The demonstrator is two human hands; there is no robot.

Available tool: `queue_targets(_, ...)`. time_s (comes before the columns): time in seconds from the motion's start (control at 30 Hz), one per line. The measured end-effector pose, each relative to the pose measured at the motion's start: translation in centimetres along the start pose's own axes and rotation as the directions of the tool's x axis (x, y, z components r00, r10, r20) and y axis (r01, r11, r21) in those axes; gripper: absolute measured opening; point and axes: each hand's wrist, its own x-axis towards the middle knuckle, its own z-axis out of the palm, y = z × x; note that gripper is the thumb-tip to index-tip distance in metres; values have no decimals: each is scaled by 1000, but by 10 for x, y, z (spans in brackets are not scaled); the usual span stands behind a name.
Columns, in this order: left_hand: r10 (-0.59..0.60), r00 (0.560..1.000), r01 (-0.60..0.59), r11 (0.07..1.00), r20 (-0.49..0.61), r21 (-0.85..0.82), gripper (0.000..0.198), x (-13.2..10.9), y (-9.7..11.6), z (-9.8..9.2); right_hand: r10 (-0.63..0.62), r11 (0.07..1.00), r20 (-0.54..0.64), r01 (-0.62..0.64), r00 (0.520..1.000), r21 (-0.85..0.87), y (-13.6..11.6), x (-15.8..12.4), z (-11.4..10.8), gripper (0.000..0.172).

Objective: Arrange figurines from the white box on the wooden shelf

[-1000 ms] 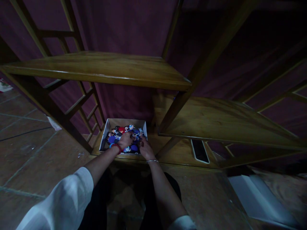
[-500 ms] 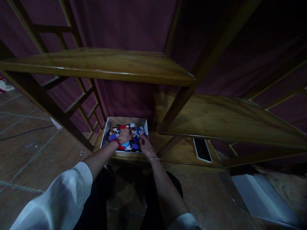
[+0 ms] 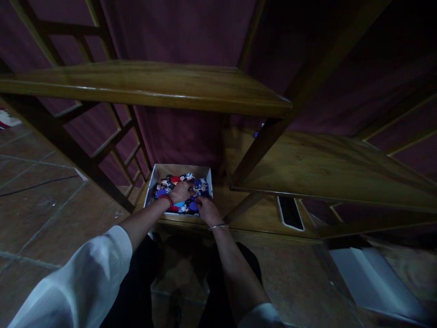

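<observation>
"How are the small figures (image 3: 184, 209) coloured?"

"Red, blue, purple and white — crowded together in a white box (image 3: 149, 189), set at the left end of the lower shelf (image 3: 247, 221)."

"And the fingers?"

"Left hand (image 3: 180, 192) and right hand (image 3: 207, 210) are bent over them — opening and grip cannot be told."

The upper shelf (image 3: 153, 84) in front of you is smooth wood with a glossy, varnish-like front edge; the lower shelf (image 3: 341, 168) is grained wood with a softer sheen. Behind them you face a curtain (image 3: 184, 32) of matt cloth. Your box (image 3: 184, 169) looks like dull card, and its figures (image 3: 183, 209) look like plastic or rubber. The phone (image 3: 291, 213) has a smooth, glassy screen. Your sleeve (image 3: 88, 269) is matt cloth; your thin bracelet (image 3: 218, 226) shines like metal.
</observation>
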Motion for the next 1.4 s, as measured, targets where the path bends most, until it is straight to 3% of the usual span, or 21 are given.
queue_targets(0.2,38,999,-37,998,-20,44,25,2,-1,5,59,989,-115,-74,992,-130,-4,-6,-14,27)
queue_targets(0.47,89,996,-88,995,-13,53,22,2,2,10,37,970,-268,-100,963,-222,-6,-11,-23,25)
queue_targets(0.73,119,991,-122,991,56,51,26,0,10,17,73,966,-198,-119,977,-231,-8,-15,-25,21)
queue_targets(0.93,175,971,-185,981,161,51,26,-1,9,21,81,969,-94,-100,992,-227,-4,-18,-25,37)
queue_targets(1.07,219,962,-229,972,160,48,27,-4,6,24,74,968,-23,-77,997,-240,-3,-20,-24,38)
queue_targets(1.2,289,947,-293,956,142,4,28,-11,1,15,74,961,-3,-72,997,-267,-4,-20,-23,28)
queue_targets(1.3,348,928,-360,930,135,79,23,-19,-6,4,74,964,3,-70,997,-255,-4,-20,-22,26)
queue_targets(1.4,395,896,-429,886,201,175,18,-28,-14,-4,78,974,2,-75,997,-216,-3,-20,-20,26)
